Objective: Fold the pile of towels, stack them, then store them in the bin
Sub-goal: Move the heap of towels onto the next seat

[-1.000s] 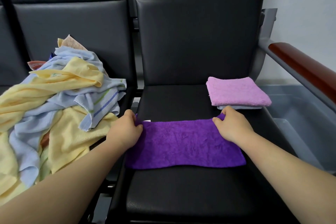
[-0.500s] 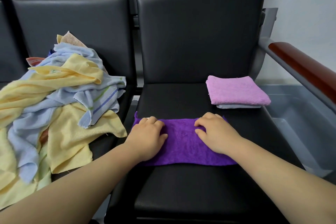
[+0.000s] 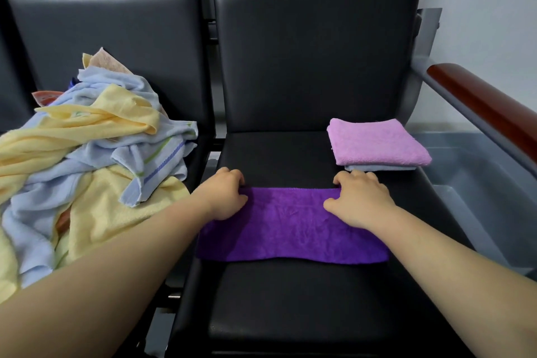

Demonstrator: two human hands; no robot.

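Purple towel [image 3: 290, 231], far corners hidden in gripping fingers of left hand [image 3: 223, 197] and right hand [image 3: 360, 200].

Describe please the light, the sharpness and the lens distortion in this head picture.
Head view: soft, even light, no hard shadows, only a dull sheen on the black seat back. Head view: the wide lens stretches the armrest and the forearms toward the frame edges. Head view: the purple towel is sharp, without motion blur.
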